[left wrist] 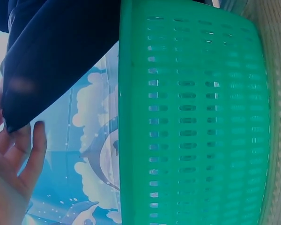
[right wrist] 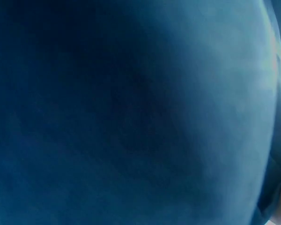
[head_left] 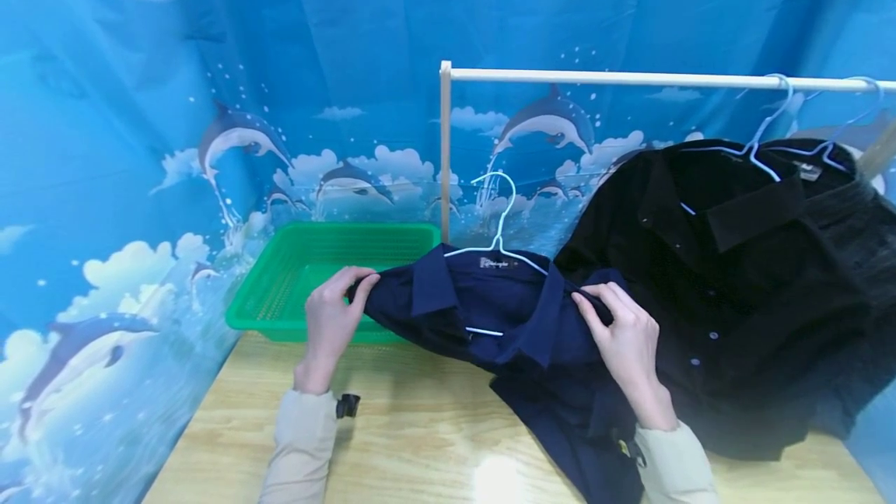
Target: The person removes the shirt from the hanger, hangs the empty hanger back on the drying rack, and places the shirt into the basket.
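Observation:
A navy blue shirt (head_left: 427, 317) is spread between both hands, with a light blue hanger (head_left: 498, 239) inside its collar and the hook pointing up. My left hand (head_left: 336, 317) pinches the shirt at its left shoulder, in front of the green basket. On the other side, my right hand (head_left: 626, 337) pinches the fabric near the right shoulder. One part of the shirt hangs down toward the table. In the left wrist view the left hand (left wrist: 14, 164) holds a pointed end of the dark cloth. Blurred blue fabric (right wrist: 131, 112) fills most of the right wrist view.
A green plastic basket (head_left: 241, 323) stands at the back left of the wooden table (head_left: 406, 426). Behind the shirt rises a white rack (head_left: 595, 77). Black garments (head_left: 756, 294) hang from it on light blue hangers at the right. A dolphin-print curtain (head_left: 350, 61) forms the backdrop.

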The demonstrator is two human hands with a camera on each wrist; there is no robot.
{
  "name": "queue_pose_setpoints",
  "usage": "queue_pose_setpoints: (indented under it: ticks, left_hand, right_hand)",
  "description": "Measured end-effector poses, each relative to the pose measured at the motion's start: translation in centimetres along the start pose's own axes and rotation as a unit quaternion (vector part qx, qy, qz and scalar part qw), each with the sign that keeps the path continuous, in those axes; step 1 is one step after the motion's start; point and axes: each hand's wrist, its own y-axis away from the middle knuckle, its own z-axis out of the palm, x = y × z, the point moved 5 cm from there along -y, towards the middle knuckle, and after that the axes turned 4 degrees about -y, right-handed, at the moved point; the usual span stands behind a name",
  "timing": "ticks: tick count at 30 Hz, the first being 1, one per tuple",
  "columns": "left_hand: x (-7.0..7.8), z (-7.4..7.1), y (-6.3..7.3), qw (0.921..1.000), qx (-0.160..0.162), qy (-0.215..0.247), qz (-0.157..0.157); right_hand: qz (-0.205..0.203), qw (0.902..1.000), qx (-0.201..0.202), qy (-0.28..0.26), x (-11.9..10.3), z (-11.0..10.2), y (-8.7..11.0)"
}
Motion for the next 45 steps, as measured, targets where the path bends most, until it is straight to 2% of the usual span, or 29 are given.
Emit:
queue_pose_setpoints:
  ticks: [7, 10, 13, 16, 20, 25, 34, 45]
  left_hand:
    - [-0.1, 0.5, -0.1, 0.9989, -0.039, 0.023, -0.009]
    - [-0.1, 0.7, -0.1, 0.9987, -0.047, 0.020, 0.000]
    - [0.0, 0.8, -0.1, 0.9988, -0.046, 0.004, 0.018]
    - [0.3, 0.9, -0.2, 0.9979, -0.037, -0.032, 0.043]
    - [1.1, 1.0, -0.4, 0.9934, -0.023, -0.079, 0.080]
    - [1.7, 1.1, -0.3, 0.9890, -0.027, -0.099, 0.107]
    - [2.0, 1.2, 0.1, 0.9848, -0.031, -0.109, 0.131]
    - [2.4, 2.1, 0.2, 0.9808, -0.064, -0.125, 0.135]
  right_hand:
    - [0.029, 0.9992, 0.024, -0.008, 0.4, -0.5, 0.0]
    - [0.032, 0.9992, 0.024, -0.009, 0.6, -0.6, 0.0]
    - [0.034, 0.9990, 0.027, -0.010, 0.9, -0.7, 0.0]
    - [0.035, 0.9989, 0.028, -0.013, 1.0, -0.9, 0.0]
    - [0.036, 0.9988, 0.031, -0.013, 1.2, -1.0, 0.0]
    - [0.032, 0.9986, 0.039, -0.013, 1.2, -1.1, 0.0]
    - [0.024, 0.9990, 0.033, -0.020, 1.3, -1.1, 0.0]
    - [0.022, 0.9993, 0.020, -0.024, 1.4, -0.9, 0.1]
